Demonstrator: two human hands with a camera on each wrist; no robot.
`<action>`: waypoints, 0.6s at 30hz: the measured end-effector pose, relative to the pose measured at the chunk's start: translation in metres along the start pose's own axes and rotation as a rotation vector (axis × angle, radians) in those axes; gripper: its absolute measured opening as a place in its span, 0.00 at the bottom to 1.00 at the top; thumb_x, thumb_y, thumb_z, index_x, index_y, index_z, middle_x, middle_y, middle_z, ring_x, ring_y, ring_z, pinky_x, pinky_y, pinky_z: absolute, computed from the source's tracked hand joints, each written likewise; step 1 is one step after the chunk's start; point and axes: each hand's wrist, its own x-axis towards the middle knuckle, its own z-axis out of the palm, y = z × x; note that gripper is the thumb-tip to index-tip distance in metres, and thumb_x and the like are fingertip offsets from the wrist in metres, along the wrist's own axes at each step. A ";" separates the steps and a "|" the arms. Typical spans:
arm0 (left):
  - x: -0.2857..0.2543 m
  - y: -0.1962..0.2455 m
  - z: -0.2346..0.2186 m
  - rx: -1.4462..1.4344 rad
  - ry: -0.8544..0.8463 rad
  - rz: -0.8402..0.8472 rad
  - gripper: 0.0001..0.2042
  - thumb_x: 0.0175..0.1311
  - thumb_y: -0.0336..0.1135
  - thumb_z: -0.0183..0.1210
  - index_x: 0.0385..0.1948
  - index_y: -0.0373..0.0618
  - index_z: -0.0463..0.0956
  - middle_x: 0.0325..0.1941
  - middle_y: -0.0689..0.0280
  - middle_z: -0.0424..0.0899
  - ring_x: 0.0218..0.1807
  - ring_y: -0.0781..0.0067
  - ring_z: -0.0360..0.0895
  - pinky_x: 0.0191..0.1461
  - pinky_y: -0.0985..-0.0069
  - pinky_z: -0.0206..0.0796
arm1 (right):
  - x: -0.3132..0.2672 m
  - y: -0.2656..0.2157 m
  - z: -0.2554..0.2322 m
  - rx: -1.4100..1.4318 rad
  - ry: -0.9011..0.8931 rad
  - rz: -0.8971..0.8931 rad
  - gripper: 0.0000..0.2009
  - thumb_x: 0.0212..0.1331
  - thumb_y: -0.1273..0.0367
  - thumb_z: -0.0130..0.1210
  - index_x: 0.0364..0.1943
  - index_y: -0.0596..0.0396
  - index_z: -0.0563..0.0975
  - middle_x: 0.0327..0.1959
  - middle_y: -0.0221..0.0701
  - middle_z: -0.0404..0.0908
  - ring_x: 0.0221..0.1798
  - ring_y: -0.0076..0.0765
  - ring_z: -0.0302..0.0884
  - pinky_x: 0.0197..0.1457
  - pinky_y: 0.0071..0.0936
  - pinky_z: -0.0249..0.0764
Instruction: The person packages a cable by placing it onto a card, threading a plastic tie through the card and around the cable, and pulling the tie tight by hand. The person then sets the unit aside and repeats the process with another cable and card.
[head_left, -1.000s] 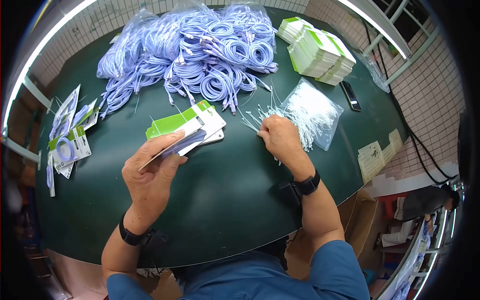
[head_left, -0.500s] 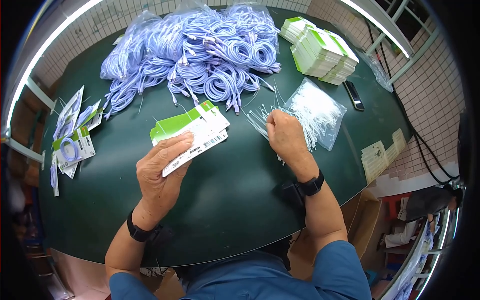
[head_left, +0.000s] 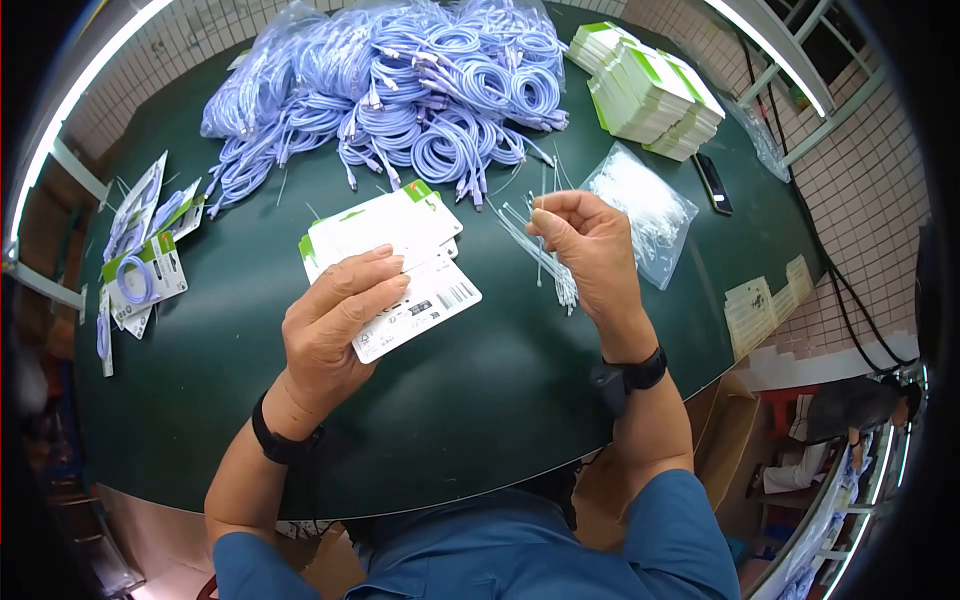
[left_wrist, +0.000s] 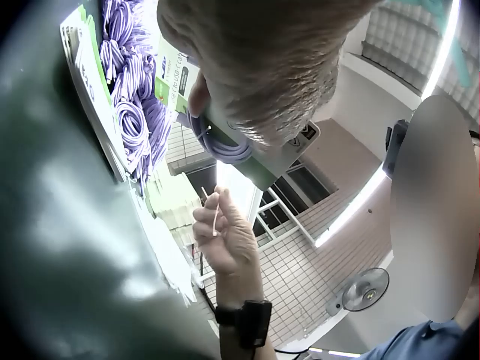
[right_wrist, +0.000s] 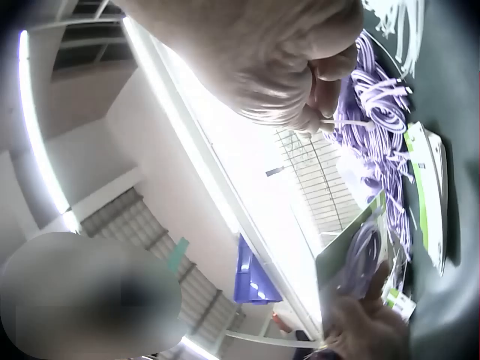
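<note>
Card [head_left: 425, 308] bears a barcode, perhaps "USB-C"; left fingers [head_left: 348, 281] grip it; right fingers [head_left: 577, 204] pinch tie [right_wrist: 345, 121].

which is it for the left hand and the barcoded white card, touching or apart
Touching: the head view shows the left hand gripping the barcoded white card, fingers laid across its face.

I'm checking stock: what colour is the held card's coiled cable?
The coiled cable is purple, clearest in the left wrist view.
</note>
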 end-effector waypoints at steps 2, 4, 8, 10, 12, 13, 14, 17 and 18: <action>0.001 0.001 0.002 0.071 -0.051 0.081 0.16 0.53 0.25 0.75 0.46 0.40 0.86 0.51 0.56 0.89 0.58 0.51 0.87 0.60 0.63 0.80 | -0.006 -0.003 0.007 0.089 -0.025 0.075 0.07 0.67 0.72 0.67 0.45 0.59 0.83 0.32 0.28 0.85 0.31 0.17 0.77 0.33 0.15 0.71; -0.001 -0.001 0.004 0.102 -0.090 0.115 0.16 0.53 0.25 0.76 0.45 0.41 0.86 0.51 0.57 0.89 0.58 0.51 0.87 0.59 0.63 0.81 | -0.010 -0.005 0.013 0.253 -0.087 0.175 0.07 0.67 0.72 0.67 0.44 0.57 0.82 0.33 0.30 0.85 0.30 0.16 0.76 0.31 0.12 0.69; -0.004 -0.004 0.006 0.140 -0.105 0.149 0.16 0.52 0.26 0.76 0.45 0.41 0.86 0.51 0.57 0.89 0.58 0.51 0.87 0.58 0.64 0.82 | -0.017 -0.003 0.017 0.364 -0.199 0.222 0.07 0.68 0.73 0.66 0.44 0.57 0.80 0.35 0.29 0.84 0.31 0.16 0.75 0.30 0.12 0.66; -0.003 -0.005 0.006 0.153 -0.095 0.148 0.16 0.52 0.26 0.76 0.44 0.41 0.86 0.50 0.57 0.89 0.57 0.51 0.87 0.57 0.64 0.82 | -0.019 -0.002 0.020 0.374 -0.212 0.234 0.07 0.68 0.73 0.66 0.45 0.57 0.81 0.35 0.30 0.84 0.31 0.16 0.76 0.30 0.12 0.67; -0.002 -0.005 0.005 0.165 -0.086 0.151 0.16 0.51 0.25 0.75 0.43 0.41 0.85 0.50 0.57 0.89 0.57 0.51 0.87 0.57 0.64 0.82 | -0.021 -0.003 0.022 0.380 -0.249 0.244 0.07 0.68 0.73 0.65 0.46 0.58 0.81 0.35 0.30 0.85 0.31 0.16 0.76 0.30 0.12 0.67; -0.003 -0.006 0.005 0.161 -0.082 0.147 0.16 0.51 0.25 0.75 0.42 0.41 0.85 0.50 0.58 0.89 0.57 0.51 0.87 0.57 0.64 0.82 | -0.021 -0.002 0.022 0.380 -0.253 0.240 0.07 0.68 0.73 0.65 0.46 0.58 0.81 0.35 0.30 0.85 0.31 0.16 0.76 0.30 0.12 0.67; -0.003 -0.006 0.005 0.159 -0.075 0.144 0.16 0.51 0.25 0.75 0.42 0.41 0.84 0.50 0.58 0.89 0.57 0.51 0.87 0.57 0.64 0.82 | -0.022 0.000 0.021 0.387 -0.261 0.252 0.07 0.69 0.73 0.65 0.46 0.59 0.81 0.36 0.31 0.85 0.32 0.16 0.77 0.31 0.13 0.69; -0.001 -0.009 0.002 0.159 -0.047 0.147 0.15 0.50 0.25 0.75 0.40 0.41 0.82 0.49 0.58 0.89 0.57 0.52 0.87 0.56 0.64 0.82 | -0.021 -0.003 0.022 0.396 -0.318 0.250 0.07 0.69 0.74 0.64 0.47 0.60 0.82 0.38 0.32 0.86 0.34 0.18 0.78 0.33 0.14 0.71; -0.001 -0.009 0.001 0.145 -0.044 0.144 0.15 0.50 0.24 0.75 0.39 0.41 0.80 0.49 0.58 0.89 0.57 0.52 0.87 0.56 0.64 0.82 | -0.023 -0.006 0.025 0.434 -0.308 0.247 0.07 0.69 0.75 0.64 0.47 0.61 0.82 0.39 0.32 0.86 0.34 0.19 0.79 0.35 0.16 0.73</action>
